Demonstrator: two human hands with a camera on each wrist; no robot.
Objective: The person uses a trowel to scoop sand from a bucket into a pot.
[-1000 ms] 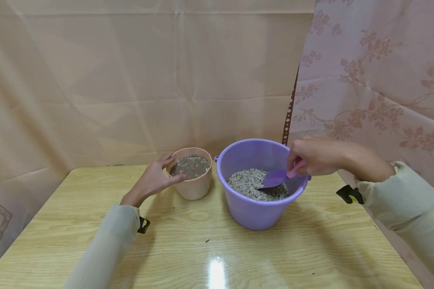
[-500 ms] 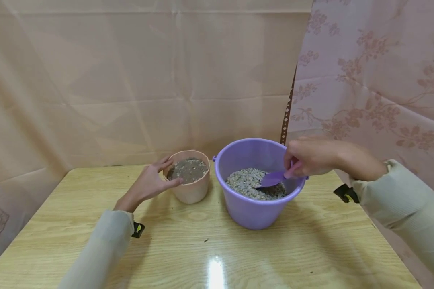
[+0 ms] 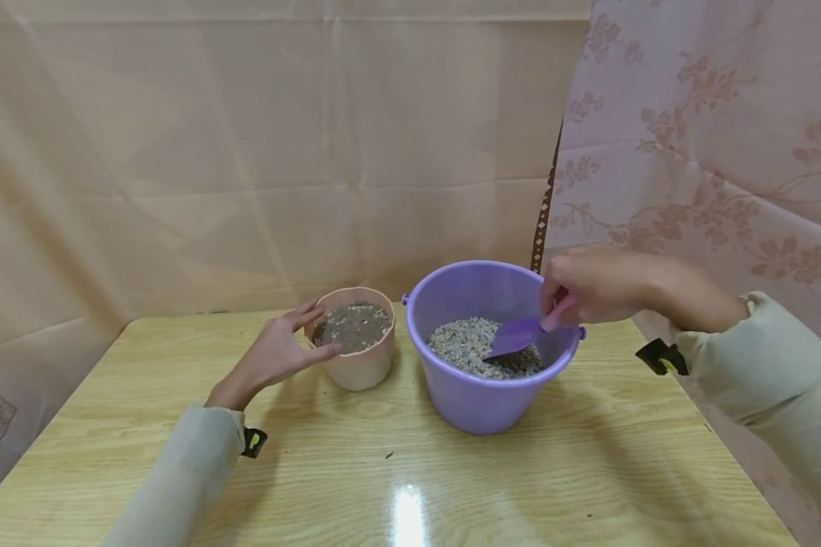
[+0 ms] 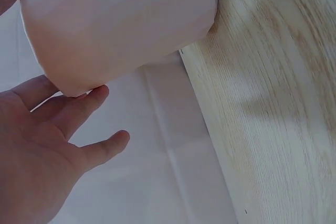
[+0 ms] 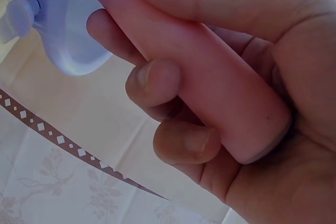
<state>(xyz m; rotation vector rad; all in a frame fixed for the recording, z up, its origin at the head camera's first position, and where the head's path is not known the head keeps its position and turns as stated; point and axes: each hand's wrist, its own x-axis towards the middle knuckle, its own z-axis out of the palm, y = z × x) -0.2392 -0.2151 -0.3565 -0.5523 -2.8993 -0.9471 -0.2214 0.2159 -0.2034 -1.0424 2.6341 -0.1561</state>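
Note:
A pale pink flowerpot [image 3: 362, 371] filled with grey-brown soil [image 3: 356, 327] stands left of a purple bucket [image 3: 479, 403]. My left hand [image 3: 274, 353] holds the pot at its left side, thumb over the near rim; in the left wrist view several fingertips touch the wall, while one finger [image 4: 107, 149] stands apart from it. Coarse light gravel [image 3: 461, 343] lies in the bucket. With my right hand [image 3: 598, 285] I grip the pink handle [image 5: 199, 72] of a hand trowel [image 3: 515, 336]. Its purple blade slants down, its tip in the gravel and partly hidden.
Both containers stand on a wood-grain table [image 3: 328, 471] with a beige curtain [image 3: 246, 167] behind it. A floral cloth [image 3: 711, 175] hangs close on the right. The bucket's side lug [image 3: 406, 299] faces the pot.
The flowerpot has shifted slightly left and nearer together with my left hand. The trowel has stayed in the gravel, its handle barely moving.

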